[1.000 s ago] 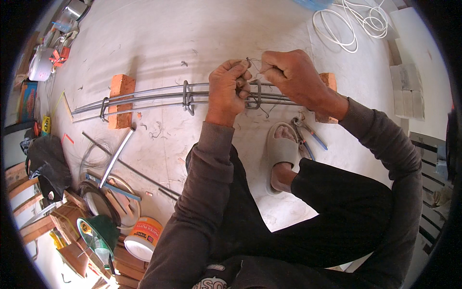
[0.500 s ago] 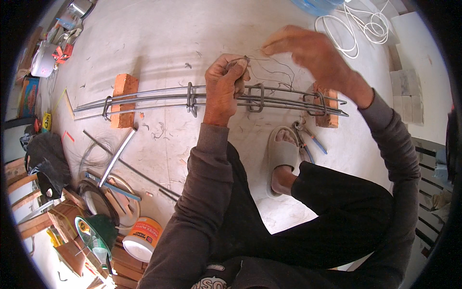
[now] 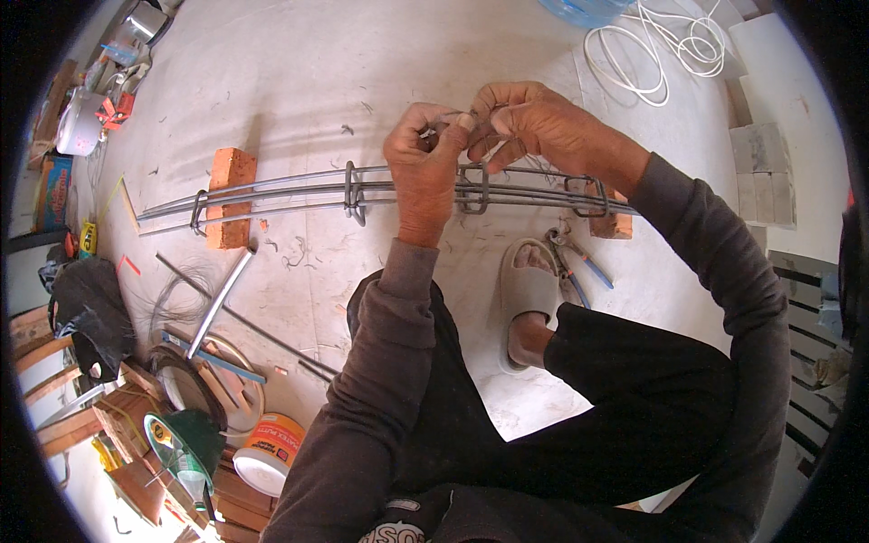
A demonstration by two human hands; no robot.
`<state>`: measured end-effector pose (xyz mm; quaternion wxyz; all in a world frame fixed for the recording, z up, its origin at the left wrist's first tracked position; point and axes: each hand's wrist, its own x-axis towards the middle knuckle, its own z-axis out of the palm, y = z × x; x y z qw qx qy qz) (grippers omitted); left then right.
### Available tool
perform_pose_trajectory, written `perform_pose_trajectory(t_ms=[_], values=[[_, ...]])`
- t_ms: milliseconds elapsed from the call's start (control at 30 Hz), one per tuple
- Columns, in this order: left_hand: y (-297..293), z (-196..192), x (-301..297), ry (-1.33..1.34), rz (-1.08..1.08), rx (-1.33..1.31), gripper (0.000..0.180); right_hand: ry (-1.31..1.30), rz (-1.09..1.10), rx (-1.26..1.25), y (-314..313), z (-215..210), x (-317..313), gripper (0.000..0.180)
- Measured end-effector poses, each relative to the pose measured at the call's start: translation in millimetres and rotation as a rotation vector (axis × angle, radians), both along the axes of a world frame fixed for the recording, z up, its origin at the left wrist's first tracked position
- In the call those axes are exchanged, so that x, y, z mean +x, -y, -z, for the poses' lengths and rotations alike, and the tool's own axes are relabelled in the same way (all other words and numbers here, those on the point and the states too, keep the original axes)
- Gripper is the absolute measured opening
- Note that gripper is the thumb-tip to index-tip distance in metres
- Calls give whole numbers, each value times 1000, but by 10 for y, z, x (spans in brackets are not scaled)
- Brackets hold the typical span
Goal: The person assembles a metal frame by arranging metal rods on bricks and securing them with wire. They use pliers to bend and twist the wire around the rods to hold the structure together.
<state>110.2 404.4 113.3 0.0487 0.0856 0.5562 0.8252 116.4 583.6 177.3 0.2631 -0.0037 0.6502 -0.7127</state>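
Some wire [image 3: 540, 163] hung at the fingertips, above the rods [image 3: 290, 188]. The left hand [image 3: 425, 154] was closed, thumb and forefinger pinching it; the right hand [image 3: 539, 127] was half curled right beside, and whether its fingers gripped the wire I could not tell.

So thin a strand seemed likely to slip or snap if one hand pulled harder than the other. Its loose end could have snagged on a loop [image 3: 472, 188] just below, or pricked a finger.

The rods lay across a left brick [image 3: 232, 167] and a right brick [image 3: 614, 226], threaded through loops; a knock from a wrist might have shifted them, since nothing visible clamped them down.

Nearer the body, pliers [image 3: 559, 242] lay just beside a sandal [image 3: 525, 294], whose foot partly blocked the reach to them. Leftward, a tube [image 3: 222, 303], a bar [image 3: 272, 335] and a tub [image 3: 272, 443] crowded the floor. White cable [image 3: 629, 63] lay coiled well apart, beyond the right hand.
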Motion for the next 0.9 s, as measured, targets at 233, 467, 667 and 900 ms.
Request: perform_pose_trajectory(t_ms=[233,467,667,900], values=[[-95,-11,73,-29,53,-30,14,27,131,-106,-5,170,105,10],[-101,-117,86,2,115,40,19,-226,185,185,44,77,68,3],[-63,-147,79,58,110,-13,22,-674,67,685,1,120,-39,7],[-75,-168,41,59,182,-124,21,-1176,-82,1137,-102,77,-44,13]])
